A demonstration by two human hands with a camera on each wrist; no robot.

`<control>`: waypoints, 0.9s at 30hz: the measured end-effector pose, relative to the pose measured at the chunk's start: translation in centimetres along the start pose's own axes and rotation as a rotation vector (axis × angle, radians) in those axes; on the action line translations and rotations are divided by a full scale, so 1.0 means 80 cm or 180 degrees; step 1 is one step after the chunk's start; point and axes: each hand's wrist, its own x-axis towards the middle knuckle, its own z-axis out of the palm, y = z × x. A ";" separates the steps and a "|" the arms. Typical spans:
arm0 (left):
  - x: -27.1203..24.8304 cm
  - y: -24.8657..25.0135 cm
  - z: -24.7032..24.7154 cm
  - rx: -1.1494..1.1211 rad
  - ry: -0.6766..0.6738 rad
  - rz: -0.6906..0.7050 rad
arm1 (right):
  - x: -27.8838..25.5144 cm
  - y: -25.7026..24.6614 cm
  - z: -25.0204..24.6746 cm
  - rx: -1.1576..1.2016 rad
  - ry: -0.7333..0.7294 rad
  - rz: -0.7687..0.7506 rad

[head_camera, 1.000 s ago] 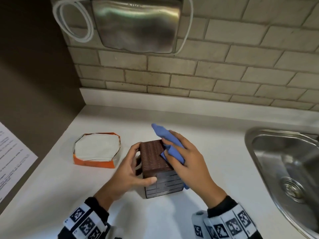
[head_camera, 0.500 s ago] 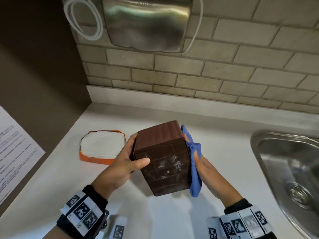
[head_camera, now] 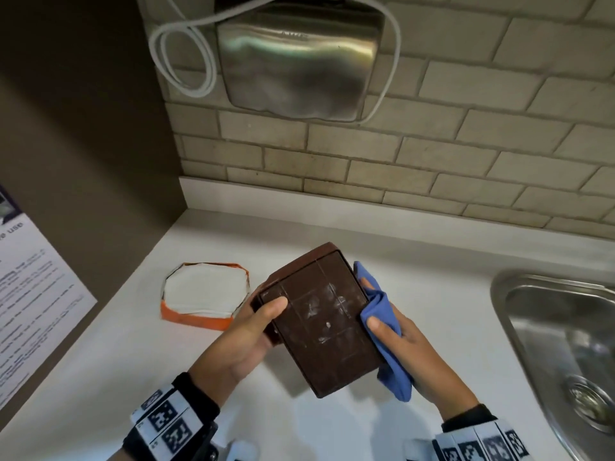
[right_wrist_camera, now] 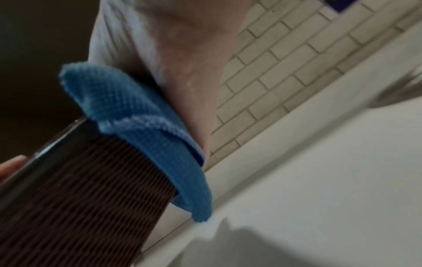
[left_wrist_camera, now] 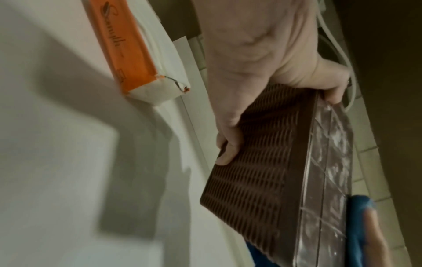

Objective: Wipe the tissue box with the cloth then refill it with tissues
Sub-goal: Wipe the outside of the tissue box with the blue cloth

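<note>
A dark brown ribbed tissue box [head_camera: 321,319] is held tilted above the white counter, its smudged gridded flat face turned up towards me. My left hand [head_camera: 248,326] grips its left side, thumb on the flat face; the left wrist view shows those fingers [left_wrist_camera: 228,144] curled on the ribbed side of the box [left_wrist_camera: 258,173]. My right hand [head_camera: 401,342] presses a blue cloth [head_camera: 384,322] against the box's right side, thumb on the cloth. In the right wrist view the cloth [right_wrist_camera: 146,130] lies over the ribbed wall [right_wrist_camera: 86,198]. An orange pack of white tissues [head_camera: 204,294] lies on the counter to the left.
A steel sink [head_camera: 562,344] is set into the counter [head_camera: 332,427] at the right. A tiled wall carries a metal dispenser [head_camera: 298,61] with a white cable. A dark side wall at the left bears a printed notice [head_camera: 30,307].
The box has been lifted off the counter and tipped so its flat face points up. The cloth hand has moved from the top of the box to its right side.
</note>
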 end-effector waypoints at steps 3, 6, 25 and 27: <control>0.000 -0.005 0.006 0.0048 0.0293 -0.0183 | -0.004 0.006 0.005 0.0484 0.0234 0.0314; 0.002 -0.006 0.016 0.0358 0.0476 -0.0400 | -0.005 0.009 0.011 0.0667 0.0353 0.0506; 0.001 -0.042 0.026 0.0633 0.0922 -0.1404 | -0.024 0.057 0.063 -0.3278 0.0578 -0.1225; 0.000 -0.042 0.027 0.0660 0.0906 -0.1427 | -0.015 0.056 0.057 -0.3664 0.0264 -0.0905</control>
